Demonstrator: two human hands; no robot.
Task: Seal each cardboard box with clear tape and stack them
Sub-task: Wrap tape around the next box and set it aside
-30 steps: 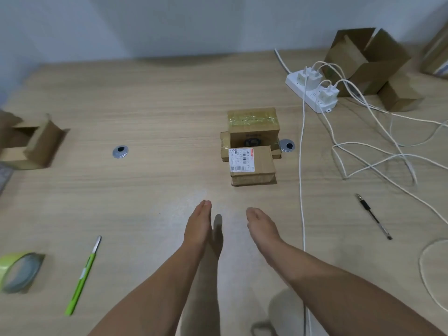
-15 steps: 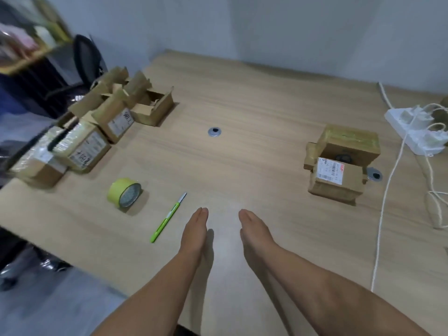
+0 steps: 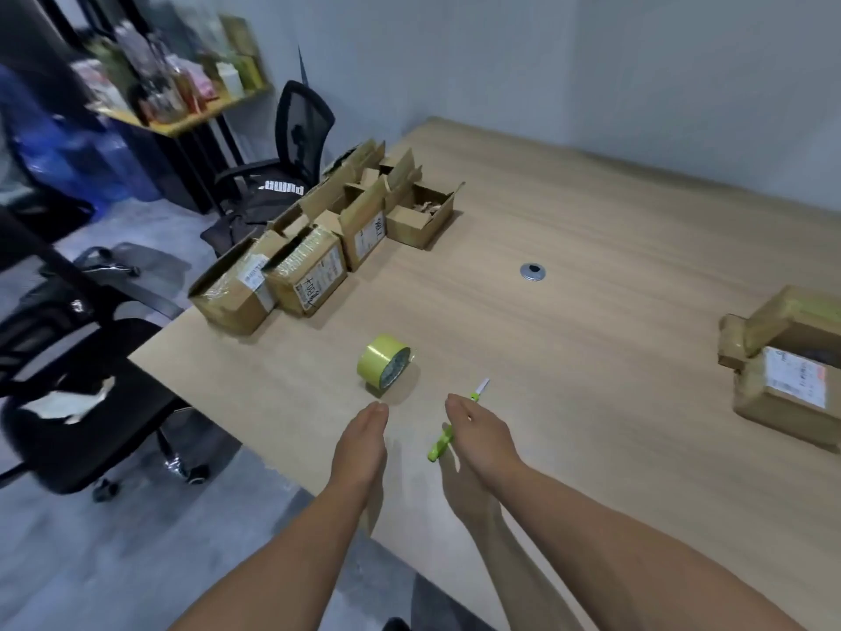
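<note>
Head view: left hand, right hand flat, empty; tape roll just ahead, handy for open boxes centre-left.

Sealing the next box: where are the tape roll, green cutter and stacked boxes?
tape roll (image 3: 384, 361), head view, its yellow-green outer band.
green cutter (image 3: 440, 444), head view, its visible handle.
stacked boxes (image 3: 794, 311), head view, top box's taped top.
</note>
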